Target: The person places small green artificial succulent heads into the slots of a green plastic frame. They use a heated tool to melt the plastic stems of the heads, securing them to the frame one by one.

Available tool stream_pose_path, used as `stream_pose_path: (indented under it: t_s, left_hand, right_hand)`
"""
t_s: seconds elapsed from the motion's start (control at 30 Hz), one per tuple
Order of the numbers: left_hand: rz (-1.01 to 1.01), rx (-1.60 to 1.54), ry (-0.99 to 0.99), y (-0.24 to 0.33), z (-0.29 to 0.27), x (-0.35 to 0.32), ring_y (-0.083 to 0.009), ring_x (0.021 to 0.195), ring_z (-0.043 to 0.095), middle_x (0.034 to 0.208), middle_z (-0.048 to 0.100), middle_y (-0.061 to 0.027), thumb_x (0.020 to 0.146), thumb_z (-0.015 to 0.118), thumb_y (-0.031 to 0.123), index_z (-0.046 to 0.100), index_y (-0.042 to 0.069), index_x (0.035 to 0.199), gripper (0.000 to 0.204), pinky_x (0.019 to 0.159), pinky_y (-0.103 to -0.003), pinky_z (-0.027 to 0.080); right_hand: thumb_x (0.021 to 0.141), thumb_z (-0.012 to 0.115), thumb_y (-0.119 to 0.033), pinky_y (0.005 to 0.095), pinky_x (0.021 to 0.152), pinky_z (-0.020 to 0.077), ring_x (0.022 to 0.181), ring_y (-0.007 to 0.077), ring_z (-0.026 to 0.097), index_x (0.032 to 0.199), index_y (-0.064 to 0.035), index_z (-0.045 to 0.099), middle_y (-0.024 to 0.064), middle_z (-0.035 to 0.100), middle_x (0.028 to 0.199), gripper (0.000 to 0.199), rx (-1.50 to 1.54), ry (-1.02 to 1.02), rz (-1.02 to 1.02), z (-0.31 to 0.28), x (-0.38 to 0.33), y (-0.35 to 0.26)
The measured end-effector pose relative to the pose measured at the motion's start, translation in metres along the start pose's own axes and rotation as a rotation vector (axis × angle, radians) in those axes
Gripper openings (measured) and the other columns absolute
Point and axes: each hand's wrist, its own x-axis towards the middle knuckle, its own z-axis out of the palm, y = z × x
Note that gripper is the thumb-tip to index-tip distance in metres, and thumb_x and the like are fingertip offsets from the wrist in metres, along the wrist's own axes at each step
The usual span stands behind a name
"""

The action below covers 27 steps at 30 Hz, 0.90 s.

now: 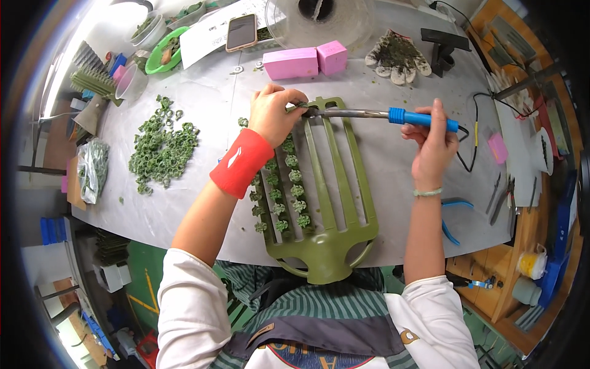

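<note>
Blue plastic sheathes the handle of a slim pen-shaped heating tool (398, 115), whose bare metal shaft runs leftward, nearly level, over the upper end of an olive-green plastic slatted frame (335, 247). The right hand (430, 138) grasps that handle from the right, forefinger raised along it and the other fingers curled under; its forearm rises almost straight from the lower edge, a pale beaded bracelet (428, 192) round the wrist. The left hand (273, 117) reaches in on a slant, wrist bent, thumb and forefinger pinched on a small dark-green piece (302, 105) right beside the tool's tip; whether the two touch cannot be told. A stretchy red fabric wristband (241, 163) covers the left wrist.

The frame lies flat on a smooth grey tabletop (209, 215), its long straight bars split by open slots, the near end narrowing to a rounded neck with curved side loops. Crinkled, rosette-like green pieces (298, 190) line its left bars in beaded rows, while the bars farther right are smooth and bare. Similar curly bits form a loose, frilly heap (161, 150) to the left.
</note>
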Motion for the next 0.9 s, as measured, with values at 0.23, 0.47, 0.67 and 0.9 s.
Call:
stream_pose_path:
  t_s: [0.23, 0.47, 0.67, 0.9]
  left_hand:
    - [-0.046, -0.176, -0.061, -0.012, -0.018, -0.004, -0.023, 0.1, 0.056, 0.102, 0.068, -0.0034, 0.082, 0.071, 0.027, 0.06, 0.015, 0.122, 0.042, 0.089, -0.035, 0.043]
    - [-0.483, 0.702, 0.245, -0.15, -0.096, -0.089, -0.0348, 0.096, 0.057, 0.102, 0.058, -0.0155, 0.083, 0.067, 0.031, 0.06, 0.014, 0.101, 0.025, 0.079, -0.045, 0.05]
    - [-0.635, 0.253, -0.011, -0.158, -0.123, -0.088, -0.0309, 0.077, 0.065, 0.081, 0.067, -0.0128, 0.086, 0.066, 0.027, 0.065, 0.007, 0.102, 0.027, 0.074, -0.038, 0.051]
    - [-0.371, 0.553, -0.089, -0.237, -0.127, -0.053, -0.0322, 0.097, 0.062, 0.097, 0.066, -0.014, 0.077, 0.067, 0.008, 0.066, 0.012, 0.105, 0.028, 0.085, -0.04, 0.05]
  right_hand:
    - [0.09, 0.064, -0.035, 0.0253, 0.044, 0.0482, 0.046, 0.0145, 0.059, 0.076, -0.001, 0.063, 0.006, 0.062, 0.063, 0.037, -0.017, 0.074, 0.014, -0.01, -0.003, -0.02]
    - [0.09, 0.063, -0.036, 0.0212, 0.044, 0.042, 0.046, 0.0102, 0.056, 0.074, -0.0036, 0.062, 0.0036, 0.06, 0.062, 0.036, 0.007, 0.078, 0.032, -0.015, -0.01, -0.027]
    - [0.091, 0.061, -0.036, 0.02, 0.045, 0.0408, 0.046, 0.0093, 0.055, 0.075, -0.0051, 0.061, 0.0029, 0.059, 0.062, 0.035, -0.03, 0.096, 0.015, -0.018, -0.01, -0.026]
    - [0.091, 0.061, -0.038, 0.0188, 0.043, 0.0399, 0.046, 0.0078, 0.054, 0.075, -0.0062, 0.061, 0.0023, 0.059, 0.063, 0.035, -0.031, 0.123, -0.008, -0.012, -0.016, -0.033]
